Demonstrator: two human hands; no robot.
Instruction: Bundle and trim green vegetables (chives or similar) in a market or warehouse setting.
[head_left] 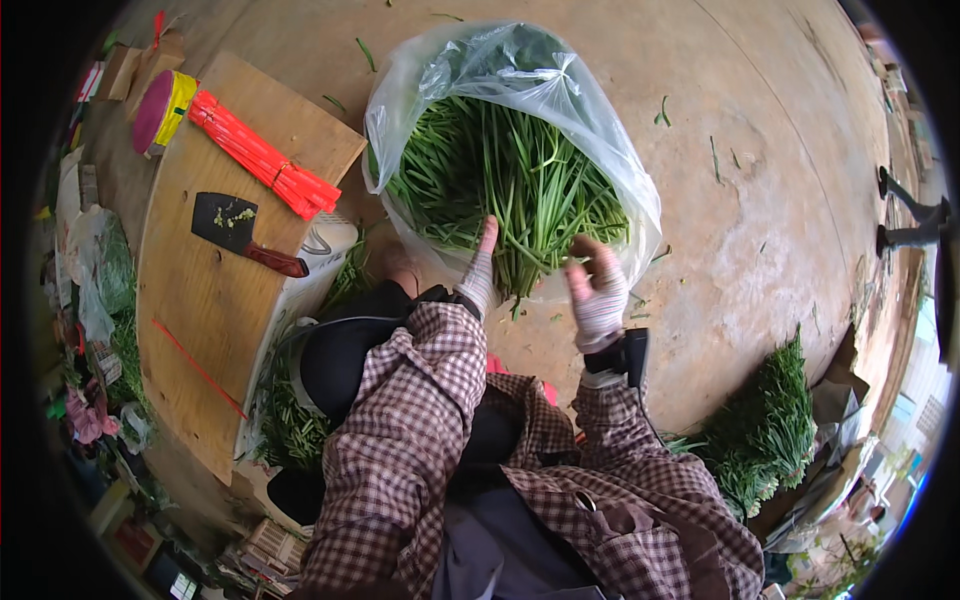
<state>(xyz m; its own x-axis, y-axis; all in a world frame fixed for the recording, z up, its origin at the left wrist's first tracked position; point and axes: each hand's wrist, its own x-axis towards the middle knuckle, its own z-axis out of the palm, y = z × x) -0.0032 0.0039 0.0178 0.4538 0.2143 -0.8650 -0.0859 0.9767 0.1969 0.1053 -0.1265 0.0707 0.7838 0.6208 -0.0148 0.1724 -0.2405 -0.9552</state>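
A large clear plastic bag [618, 150] lies on the floor in front of me, its mouth toward me. Long green leafy stalks [510, 170] fill it, and some ends stick out over the near rim. My left hand [478, 275], in a whitish wrap with a bare fingertip, is edge-on at the near side of the stalks. It points forward with the finger straight; its other fingers are mostly hidden. To the right of the protruding ends, my right hand [598, 290], wrapped likewise, is raised with fingers bent and apart, nothing visible in them.
A low wooden board [200, 300] at left carries a cleaver [235, 225] with green scraps, a bundle of red ties [265, 155] and one loose red tie [200, 368]. More greens [765, 430] are heaped at lower right, others [290, 425] beside my left leg. Leaf bits dot the floor.
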